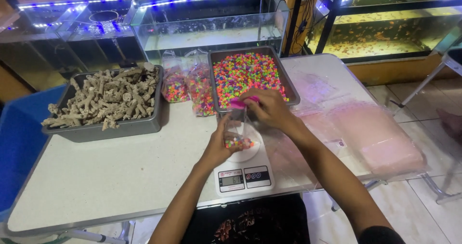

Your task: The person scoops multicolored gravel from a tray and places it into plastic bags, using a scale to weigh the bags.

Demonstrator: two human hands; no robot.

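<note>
2 filled bags [187, 85] stand between the coral tray [91, 131] and gravel tray [291, 87].

Kitchen scale [244, 173]: white, grey display, red and blue buttons. Beyond it, grey metal tray [290, 87] of neon gravel [243, 73]: pink, orange, green, yellow, blue, speckled mix. Same mix in clear bag [237, 137] on scale. Pink scoop [239, 102] above bag. Left of scale, beige coral pieces [103, 97] in grey tray [120, 127]. Worktop [110, 172] off-white.
</note>
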